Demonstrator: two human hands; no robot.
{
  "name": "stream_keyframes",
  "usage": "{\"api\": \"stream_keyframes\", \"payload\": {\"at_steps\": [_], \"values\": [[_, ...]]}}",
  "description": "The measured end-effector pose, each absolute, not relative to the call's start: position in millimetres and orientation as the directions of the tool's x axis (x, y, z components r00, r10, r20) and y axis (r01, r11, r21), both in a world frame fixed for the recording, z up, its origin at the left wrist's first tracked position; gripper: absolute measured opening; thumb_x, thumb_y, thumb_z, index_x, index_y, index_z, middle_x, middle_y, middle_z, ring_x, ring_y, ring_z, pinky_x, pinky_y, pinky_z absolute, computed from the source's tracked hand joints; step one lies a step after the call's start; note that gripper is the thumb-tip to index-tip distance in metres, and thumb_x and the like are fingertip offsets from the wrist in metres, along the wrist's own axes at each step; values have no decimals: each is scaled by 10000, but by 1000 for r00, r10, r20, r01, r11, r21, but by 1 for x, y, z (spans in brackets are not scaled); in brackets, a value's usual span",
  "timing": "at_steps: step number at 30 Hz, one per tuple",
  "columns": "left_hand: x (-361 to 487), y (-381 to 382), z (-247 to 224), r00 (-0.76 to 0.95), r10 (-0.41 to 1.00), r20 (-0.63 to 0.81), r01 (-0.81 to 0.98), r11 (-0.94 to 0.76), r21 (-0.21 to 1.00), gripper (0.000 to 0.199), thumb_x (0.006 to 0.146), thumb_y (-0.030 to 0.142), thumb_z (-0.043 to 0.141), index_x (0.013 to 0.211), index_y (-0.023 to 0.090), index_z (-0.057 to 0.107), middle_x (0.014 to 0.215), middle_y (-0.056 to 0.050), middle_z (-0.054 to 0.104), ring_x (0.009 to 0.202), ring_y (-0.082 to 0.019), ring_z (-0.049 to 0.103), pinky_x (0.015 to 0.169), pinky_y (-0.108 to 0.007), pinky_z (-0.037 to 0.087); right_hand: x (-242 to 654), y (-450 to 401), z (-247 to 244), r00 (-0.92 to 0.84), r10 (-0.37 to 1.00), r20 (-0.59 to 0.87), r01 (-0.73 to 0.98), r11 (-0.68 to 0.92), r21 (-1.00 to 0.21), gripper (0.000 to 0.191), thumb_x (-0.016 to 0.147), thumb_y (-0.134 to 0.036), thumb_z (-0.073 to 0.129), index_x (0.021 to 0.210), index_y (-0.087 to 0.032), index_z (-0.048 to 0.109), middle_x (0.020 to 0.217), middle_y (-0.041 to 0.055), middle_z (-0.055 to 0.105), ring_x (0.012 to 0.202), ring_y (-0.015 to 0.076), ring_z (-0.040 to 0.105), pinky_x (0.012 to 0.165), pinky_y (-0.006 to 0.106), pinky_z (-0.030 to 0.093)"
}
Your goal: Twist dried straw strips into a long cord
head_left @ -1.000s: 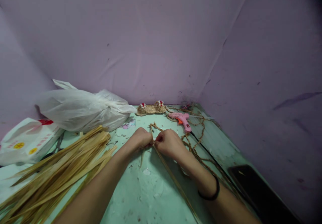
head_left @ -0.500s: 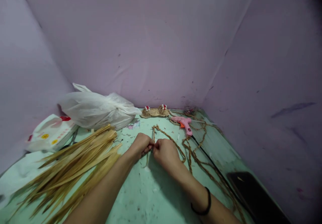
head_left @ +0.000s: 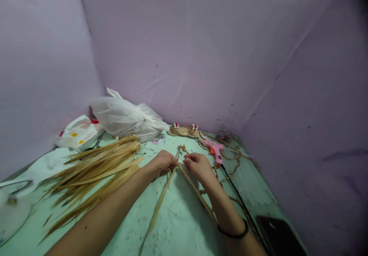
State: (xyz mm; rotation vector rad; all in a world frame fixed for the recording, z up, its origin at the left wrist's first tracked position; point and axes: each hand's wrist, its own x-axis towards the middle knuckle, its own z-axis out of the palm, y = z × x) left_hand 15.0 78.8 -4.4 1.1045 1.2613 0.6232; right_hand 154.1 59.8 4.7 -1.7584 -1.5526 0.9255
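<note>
My left hand (head_left: 165, 162) is closed in a pinch on the end of a twisted straw-coloured cord (head_left: 182, 147), near the middle of the table. Two flat dried-leaf strips come out at the pinch: one strip (head_left: 158, 207) runs toward the lower left, the other strip (head_left: 195, 189) slants down past my right wrist. Just right of the pinch is my right hand (head_left: 199, 166), its fingers bent and slightly parted beside the strips. I see nothing clearly gripped in it. My left fingers hide the exact joint of cord and strips.
Left lies a bundle of dried leaf strips (head_left: 106, 171), with a white plastic bag (head_left: 126, 118) and a tissue pack (head_left: 79, 133) behind. At the back are a woven piece with beaded flowers (head_left: 184, 130) and a pink glue gun (head_left: 213, 148). A dark phone-like object (head_left: 277, 235) lies right.
Two long leaf strips now extend toward me from the pinch. My right hand has come slightly away from my left, its fingers parting. The view has turned left.
</note>
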Motion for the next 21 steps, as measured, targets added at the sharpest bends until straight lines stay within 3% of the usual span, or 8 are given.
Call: {"api": "stream_keyframes", "payload": {"at_steps": [2, 5, 9, 13, 17, 21], "values": [[14, 79, -5, 262, 864, -430, 190, 390, 901, 139, 519, 166, 520, 457, 161, 395, 318, 84, 295, 260, -18, 173, 323, -190, 64, 147, 63, 0, 0, 964, -265, 357, -248, -901, 173, 675, -166, 483, 743, -113, 633, 580, 30, 612, 521, 114, 528, 497, 202, 385], [14, 81, -6, 289, 858, -425, 202, 379, 903, 70, 516, 154, 494, 473, 153, 438, 318, 78, 310, 263, -24, 172, 325, -195, 64, 138, 64, -4, -75, 905, -418, 177, -400, -899, 111, 657, -146, 479, 618, -119, 580, 434, -16, 511, 391, 73, 433, 406, 176, 329], [15, 84, -8, 273, 872, -406, 305, 322, 896, 55, 494, 100, 464, 477, 128, 508, 309, 60, 360, 274, -38, 228, 332, -191, 133, 139, 68, -10, -69, 915, -397, 187, -379, -906, 124, 630, -146, 505, 511, -123, 533, 322, -66, 365, 306, 34, 247, 339, 179, 155], [13, 85, -4, 276, 889, -366, 462, 211, 861, 115, 510, 93, 462, 427, 115, 539, 323, 26, 420, 312, -48, 296, 376, -190, 233, 140, 71, -16, -6, 924, -382, 199, -373, -906, 85, 599, -170, 546, 528, -124, 552, 330, -67, 384, 317, 40, 258, 350, 190, 155], [12, 81, 7, 166, 929, -330, 710, 120, 694, 119, 528, 143, 501, 475, 122, 606, 389, -7, 495, 388, -90, 419, 441, -206, 304, 135, 69, -16, 37, 920, -389, 145, -390, -909, 80, 582, -172, 551, 528, -117, 573, 382, -39, 456, 348, 51, 318, 361, 195, 199], [15, 75, 14, 76, 977, -197, 864, 34, 503, 146, 559, 265, 557, 570, 150, 648, 536, -57, 595, 537, -163, 544, 491, -234, 335, 135, 68, -13, 16, 907, -420, 94, -419, -903, 74, 547, -154, 535, 492, -114, 564, 368, -43, 421, 342, 42, 293, 348, 190, 168]]}}
